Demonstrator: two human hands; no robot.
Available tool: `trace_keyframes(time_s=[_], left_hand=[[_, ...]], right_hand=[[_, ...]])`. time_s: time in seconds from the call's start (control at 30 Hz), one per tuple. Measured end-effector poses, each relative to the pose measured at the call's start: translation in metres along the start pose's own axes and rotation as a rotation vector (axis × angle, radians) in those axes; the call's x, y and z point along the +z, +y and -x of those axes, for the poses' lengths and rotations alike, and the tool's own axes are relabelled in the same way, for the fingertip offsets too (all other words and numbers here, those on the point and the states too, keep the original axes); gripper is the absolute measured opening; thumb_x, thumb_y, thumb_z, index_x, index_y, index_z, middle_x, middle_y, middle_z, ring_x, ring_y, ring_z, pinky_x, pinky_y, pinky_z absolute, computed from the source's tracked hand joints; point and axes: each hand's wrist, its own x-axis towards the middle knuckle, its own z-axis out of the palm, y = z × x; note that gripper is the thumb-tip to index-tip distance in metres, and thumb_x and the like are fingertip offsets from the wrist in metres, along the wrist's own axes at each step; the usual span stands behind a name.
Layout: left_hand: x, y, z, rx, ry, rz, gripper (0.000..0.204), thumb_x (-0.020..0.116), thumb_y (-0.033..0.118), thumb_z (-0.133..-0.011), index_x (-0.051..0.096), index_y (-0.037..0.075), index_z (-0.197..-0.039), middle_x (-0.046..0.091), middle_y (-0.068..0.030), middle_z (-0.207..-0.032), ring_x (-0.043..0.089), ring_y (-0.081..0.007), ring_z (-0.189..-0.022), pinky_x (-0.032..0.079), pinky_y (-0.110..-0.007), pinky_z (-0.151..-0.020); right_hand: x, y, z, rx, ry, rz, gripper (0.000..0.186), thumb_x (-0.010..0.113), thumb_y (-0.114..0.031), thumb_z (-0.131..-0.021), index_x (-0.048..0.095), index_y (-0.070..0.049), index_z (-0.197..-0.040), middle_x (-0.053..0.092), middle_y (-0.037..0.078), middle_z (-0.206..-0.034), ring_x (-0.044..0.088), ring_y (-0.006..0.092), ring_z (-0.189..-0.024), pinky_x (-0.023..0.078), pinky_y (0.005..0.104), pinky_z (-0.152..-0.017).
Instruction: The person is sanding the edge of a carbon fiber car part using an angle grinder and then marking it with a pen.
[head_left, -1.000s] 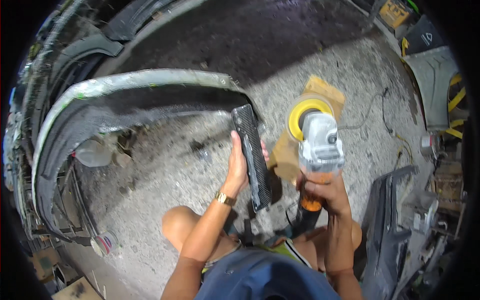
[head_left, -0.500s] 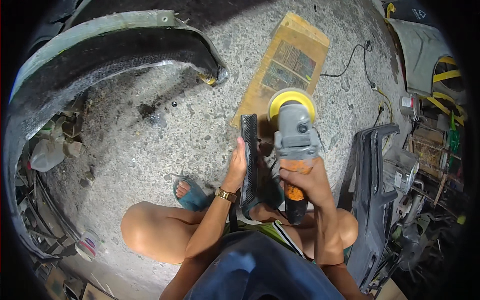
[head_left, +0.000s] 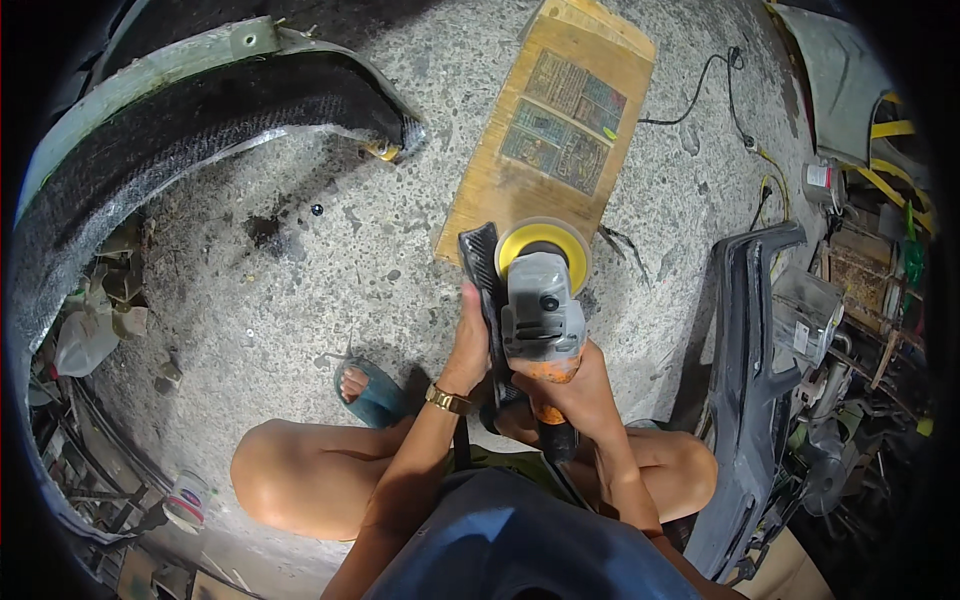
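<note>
My left hand (head_left: pixel 467 340) grips a narrow dark carbon-fibre strip (head_left: pixel 478 255), tilted slightly, its lower part partly behind the tool. My right hand (head_left: pixel 575 390) is wrapped round the orange-and-black body of a grinder (head_left: pixel 545 310) with a grey head. Its yellow-rimmed round disc (head_left: pixel 510 240) lies right beside the strip's upper part; whether they touch I cannot tell. Beyond both lies a tan board (head_left: pixel 595 90) with printed patches, flat on the concrete floor (head_left: pixel 390 230).
A curved fibre panel (head_left: pixel 200 100) fills the upper left, near a jug (head_left: pixel 85 340) and a tub (head_left: pixel 183 498). At right lie a long dark moulded part (head_left: pixel 740 360), a pale panel (head_left: pixel 835 80), a can (head_left: pixel 824 183), a cable (head_left: pixel 720 70) and piled scrap. My bent legs frame the lower middle.
The grinder has moved left, up against the carbon strip. The strip's top has tilted leftward since half a second ago. The view has swung downward since a second ago, showing more of my legs.
</note>
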Motion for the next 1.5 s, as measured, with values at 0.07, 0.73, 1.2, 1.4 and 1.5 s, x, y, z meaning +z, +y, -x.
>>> trace_keyframes(time_s=[0.07, 0.73, 1.2, 1.4, 1.5], left_hand=[[0.003, 0.007, 0.001, -0.059, 0.052, 0.090, 0.080, 0.026, 0.066, -0.104, 0.047, -0.002, -0.143, 0.056, -0.0128, -0.138, 0.053, -0.0193, -0.126, 0.040, -0.034, -0.110], [0.008, 0.012, -0.001, 0.005, -0.054, 0.067, 0.082, 0.027, 0.069, -0.103, 0.049, 0.000, -0.142, 0.059, -0.0115, -0.134, 0.058, -0.0196, -0.121, 0.047, -0.036, -0.104], [0.010, 0.015, 0.000, 0.088, -0.181, 0.127, 0.073, 0.025, 0.059, -0.107, 0.051, -0.001, -0.140, 0.061, -0.0111, -0.133, 0.059, -0.0190, -0.119, 0.046, -0.035, -0.104], [0.009, 0.013, 0.000, 0.099, -0.131, 0.075, 0.071, 0.021, 0.055, -0.109, 0.054, -0.002, -0.135, 0.064, -0.0115, -0.126, 0.061, -0.0185, -0.114, 0.047, -0.034, -0.100], [0.003, 0.009, -0.003, 0.143, -0.112, -0.020, 0.071, 0.021, 0.055, -0.109, 0.056, -0.002, -0.130, 0.066, -0.0116, -0.121, 0.061, -0.0179, -0.108, 0.048, -0.035, -0.097]], right_hand=[[-0.001, -0.003, 0.000, 0.015, -0.006, 0.001, 0.029, 0.083, -0.003, -0.079, 0.066, -0.002, -0.102, 0.070, 0.003, -0.087, 0.065, 0.0091, -0.073, 0.053, 0.0254, -0.065], [-0.002, 0.000, -0.013, -0.066, -0.078, 0.043, 0.036, 0.081, -0.004, -0.079, 0.065, 0.001, -0.111, 0.070, 0.005, -0.098, 0.066, 0.0116, -0.085, 0.054, 0.0285, -0.078], [0.004, -0.013, -0.021, -0.097, -0.072, 0.102, 0.043, 0.082, -0.009, -0.080, 0.062, 0.001, -0.117, 0.070, 0.006, -0.103, 0.065, 0.0125, -0.089, 0.054, 0.0292, -0.081], [0.006, -0.011, -0.021, -0.123, -0.054, 0.129, 0.043, 0.083, -0.007, -0.080, 0.063, 0.001, -0.116, 0.070, 0.006, -0.104, 0.066, 0.0120, -0.091, 0.054, 0.0291, -0.082], [0.007, -0.011, -0.020, -0.101, -0.078, 0.127, 0.042, 0.083, -0.007, -0.080, 0.063, 0.001, -0.116, 0.071, 0.006, -0.105, 0.066, 0.0115, -0.092, 0.054, 0.0291, -0.083]])
